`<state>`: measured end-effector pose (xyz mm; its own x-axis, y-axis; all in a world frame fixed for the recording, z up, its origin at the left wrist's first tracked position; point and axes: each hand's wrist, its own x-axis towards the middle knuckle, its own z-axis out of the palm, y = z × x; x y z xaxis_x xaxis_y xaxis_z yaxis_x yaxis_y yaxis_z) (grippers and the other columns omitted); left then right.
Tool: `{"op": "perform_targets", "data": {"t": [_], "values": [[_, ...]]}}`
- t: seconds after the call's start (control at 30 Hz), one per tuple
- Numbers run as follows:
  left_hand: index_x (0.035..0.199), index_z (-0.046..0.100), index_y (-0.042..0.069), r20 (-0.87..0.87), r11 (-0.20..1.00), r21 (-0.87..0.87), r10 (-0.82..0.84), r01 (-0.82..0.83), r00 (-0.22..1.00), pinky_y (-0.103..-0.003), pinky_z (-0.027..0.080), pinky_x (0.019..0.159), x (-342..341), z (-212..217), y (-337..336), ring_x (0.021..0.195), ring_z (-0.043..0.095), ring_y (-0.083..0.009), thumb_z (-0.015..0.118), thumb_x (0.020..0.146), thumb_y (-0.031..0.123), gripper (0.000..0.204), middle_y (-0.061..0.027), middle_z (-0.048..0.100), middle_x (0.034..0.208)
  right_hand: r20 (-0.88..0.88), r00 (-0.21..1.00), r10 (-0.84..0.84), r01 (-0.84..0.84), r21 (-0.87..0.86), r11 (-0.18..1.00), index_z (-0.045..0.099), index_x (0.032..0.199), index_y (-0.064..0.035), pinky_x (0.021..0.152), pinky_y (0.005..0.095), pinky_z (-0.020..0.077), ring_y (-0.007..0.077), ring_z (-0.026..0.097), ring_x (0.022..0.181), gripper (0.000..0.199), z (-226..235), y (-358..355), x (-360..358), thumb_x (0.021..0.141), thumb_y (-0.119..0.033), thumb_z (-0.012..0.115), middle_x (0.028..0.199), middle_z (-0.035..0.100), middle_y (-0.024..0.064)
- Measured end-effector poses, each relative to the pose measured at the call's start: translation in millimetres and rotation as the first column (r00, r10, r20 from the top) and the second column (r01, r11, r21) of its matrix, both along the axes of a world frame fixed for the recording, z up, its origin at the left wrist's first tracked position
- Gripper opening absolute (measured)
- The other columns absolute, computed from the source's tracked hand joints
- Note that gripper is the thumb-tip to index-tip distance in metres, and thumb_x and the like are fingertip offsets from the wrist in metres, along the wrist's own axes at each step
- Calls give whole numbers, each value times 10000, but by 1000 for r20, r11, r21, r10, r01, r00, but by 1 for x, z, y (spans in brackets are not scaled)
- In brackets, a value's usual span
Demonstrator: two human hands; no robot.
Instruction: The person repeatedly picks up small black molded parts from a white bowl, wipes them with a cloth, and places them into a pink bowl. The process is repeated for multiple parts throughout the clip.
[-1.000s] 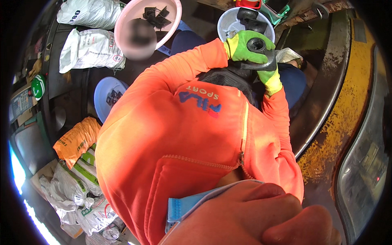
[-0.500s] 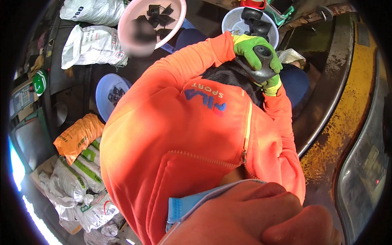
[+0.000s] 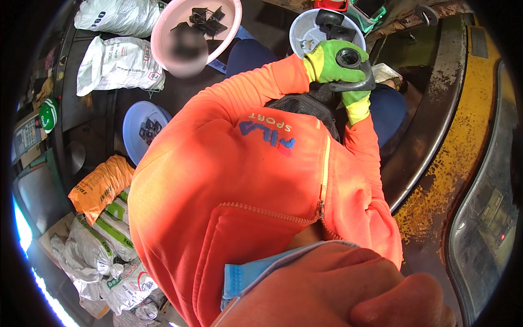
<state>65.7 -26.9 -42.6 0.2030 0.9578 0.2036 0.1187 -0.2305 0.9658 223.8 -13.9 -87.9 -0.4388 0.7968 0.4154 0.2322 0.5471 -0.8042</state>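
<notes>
Both my hands wear green gloves with yellow cuffs, at the upper right over my lap. My left hand (image 3: 329, 61) wraps around the round hollow neck of a black moulded part with a flat flange (image 3: 359, 82). The ring-shaped opening of the neck faces up between the fingers. Below the flange, my right hand (image 3: 354, 101) grips the part from underneath, its fingers mostly hidden. Just beyond the hands stands a light blue mesh basket (image 3: 298, 37) with similar black parts (image 3: 330, 20). Dark mesh cloth (image 3: 305, 109) lies under my left wrist.
A pink basin (image 3: 235, 24) with black pieces stands at the upper left. A blue basin (image 3: 131, 133) holds smaller black pieces. White sacks (image 3: 122, 62), an orange bag (image 3: 101, 185) and a green cap-like item (image 3: 49, 114) lie left. A rusty yellow machine edge (image 3: 463, 125) runs along the right.
The black part has turned from tilted to flatter, its round opening now facing up. My left hand has moved over onto the neck; the right has gone lower beneath the flange.
</notes>
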Motion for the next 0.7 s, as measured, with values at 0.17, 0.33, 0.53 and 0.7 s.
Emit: {"op": "perform_targets", "data": {"t": [0.17,0.33,0.53,0.7], "values": [[1104,663,51,42,992,63,-108,105,993,-332,485,909,-9,-8,2,1033,624,-189,759,721,221,430,-91,670,1091,-29,986,167,-168,-46,985,565,1172,-18,869,325,476,222,598,1006,416,15,-2,4,790,-92,714,1110,616,90],[1102,665,44,62,985,16,-170,169,983,-345,477,926,-12,-6,0,1041,623,-207,742,711,168,417,-108,666,1108,-90,969,228,-246,-350,904,561,1178,-25,867,307,466,187,589,994,380,29,-6,0,826,-107,676,1127,609,61],[1062,674,1,164,897,35,-440,440,883,-350,482,923,-18,-3,1,1016,640,-226,767,698,154,406,-136,682,1077,-526,814,246,-548,-555,626,521,1254,-54,913,323,458,186,548,1102,422,13,-20,6,862,-164,632,1210,570,70],[1195,605,11,248,718,69,-684,692,686,-341,429,978,-23,-2,23,1133,571,-216,729,721,175,517,-135,603,1237,-806,582,-111,-744,-582,329,467,1309,-82,879,310,475,175,559,1067,448,-29,-40,-3,895,-196,598,1200,567,63]]}}
